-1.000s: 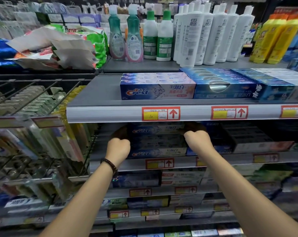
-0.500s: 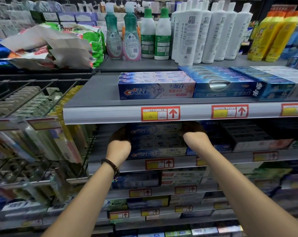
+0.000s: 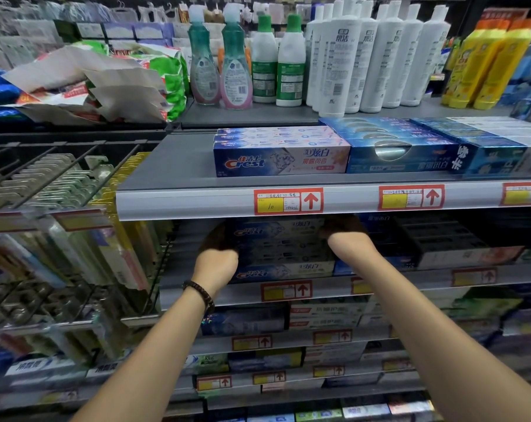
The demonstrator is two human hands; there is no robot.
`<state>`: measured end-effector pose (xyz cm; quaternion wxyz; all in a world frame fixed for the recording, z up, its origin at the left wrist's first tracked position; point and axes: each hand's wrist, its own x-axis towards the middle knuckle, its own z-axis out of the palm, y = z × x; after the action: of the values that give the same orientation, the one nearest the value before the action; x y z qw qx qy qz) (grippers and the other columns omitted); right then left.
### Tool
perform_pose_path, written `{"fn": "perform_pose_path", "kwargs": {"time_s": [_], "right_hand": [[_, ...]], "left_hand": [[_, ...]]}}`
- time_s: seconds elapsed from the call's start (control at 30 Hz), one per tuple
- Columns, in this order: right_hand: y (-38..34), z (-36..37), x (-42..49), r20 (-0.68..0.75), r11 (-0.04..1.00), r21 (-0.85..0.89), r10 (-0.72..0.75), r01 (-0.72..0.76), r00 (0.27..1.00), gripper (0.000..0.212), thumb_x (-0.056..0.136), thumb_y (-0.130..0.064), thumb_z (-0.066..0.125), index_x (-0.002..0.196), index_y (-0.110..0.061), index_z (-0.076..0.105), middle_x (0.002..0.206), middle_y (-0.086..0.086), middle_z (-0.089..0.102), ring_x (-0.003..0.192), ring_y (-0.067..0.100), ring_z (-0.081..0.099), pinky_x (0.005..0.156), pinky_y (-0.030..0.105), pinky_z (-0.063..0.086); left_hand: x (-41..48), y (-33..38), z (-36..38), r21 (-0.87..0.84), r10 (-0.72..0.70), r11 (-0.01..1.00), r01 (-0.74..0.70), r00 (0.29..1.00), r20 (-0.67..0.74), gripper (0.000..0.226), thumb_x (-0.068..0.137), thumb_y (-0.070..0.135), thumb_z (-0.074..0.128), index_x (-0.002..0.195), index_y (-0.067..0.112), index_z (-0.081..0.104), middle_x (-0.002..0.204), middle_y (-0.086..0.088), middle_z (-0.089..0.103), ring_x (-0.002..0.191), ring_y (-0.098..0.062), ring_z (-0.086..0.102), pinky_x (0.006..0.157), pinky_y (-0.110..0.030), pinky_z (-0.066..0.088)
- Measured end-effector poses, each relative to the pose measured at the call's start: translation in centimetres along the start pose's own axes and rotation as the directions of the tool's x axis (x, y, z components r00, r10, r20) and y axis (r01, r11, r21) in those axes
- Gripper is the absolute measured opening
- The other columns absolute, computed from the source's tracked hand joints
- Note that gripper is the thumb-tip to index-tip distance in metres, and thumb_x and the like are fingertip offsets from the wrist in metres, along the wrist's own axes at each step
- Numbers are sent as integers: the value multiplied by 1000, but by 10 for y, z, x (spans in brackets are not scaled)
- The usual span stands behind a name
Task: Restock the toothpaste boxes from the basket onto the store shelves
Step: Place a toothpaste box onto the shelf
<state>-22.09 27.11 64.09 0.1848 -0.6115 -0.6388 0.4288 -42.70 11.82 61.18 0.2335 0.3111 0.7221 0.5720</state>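
A stack of blue Crest toothpaste boxes (image 3: 284,251) lies on the second shelf (image 3: 410,283), in shadow under the shelf above. My left hand (image 3: 217,264), with a dark bead bracelet at the wrist, grips the stack's left end. My right hand (image 3: 348,243) grips its right end, fingers curled over the top box. Both sets of fingertips are dim in the shadow. More Crest boxes (image 3: 281,153) lie in a row on the upper shelf (image 3: 182,202). No basket is in view.
Blue toothpaste boxes (image 3: 404,153) sit right of the upper Crest row. Bottles (image 3: 377,56) stand on the top ledge, crumpled bags (image 3: 105,80) at its left. Toothbrush racks (image 3: 60,208) hang at the left. Lower shelves (image 3: 288,342) hold more boxes.
Both hands stay at the ends of the Crest stack on the second shelf, almost unmoved. The view has shifted only slightly.
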Motion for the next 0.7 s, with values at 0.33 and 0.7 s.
{"fn": "perform_pose_path", "kwargs": {"time_s": [0.33, 0.7], "right_hand": [[0, -5, 0, -51, 988, 4, -156, 157, 986, 28, 105, -15, 60, 133, -13, 62, 125, 10, 66, 109, 27, 63, 95, 39, 55], [16, -10, -35, -82, 981, -7, -194, 194, 977, 23, 92, 0, 55, 71, -9, 49, 65, 7, 47, 59, 23, 45, 56, 28, 35]], "left_hand": [[7, -8, -2, -23, 15, 1000, -14, 1000, 15, 55, 98, -2, 60, 147, 23, 59, 130, 10, 62, 119, -14, 56, 102, -27, 42], [1, -9, 1, -1, 99, 995, -99, 995, -23, 52, 95, -7, 55, 130, 29, 66, 104, 27, 62, 95, -2, 60, 84, -14, 44]]}}
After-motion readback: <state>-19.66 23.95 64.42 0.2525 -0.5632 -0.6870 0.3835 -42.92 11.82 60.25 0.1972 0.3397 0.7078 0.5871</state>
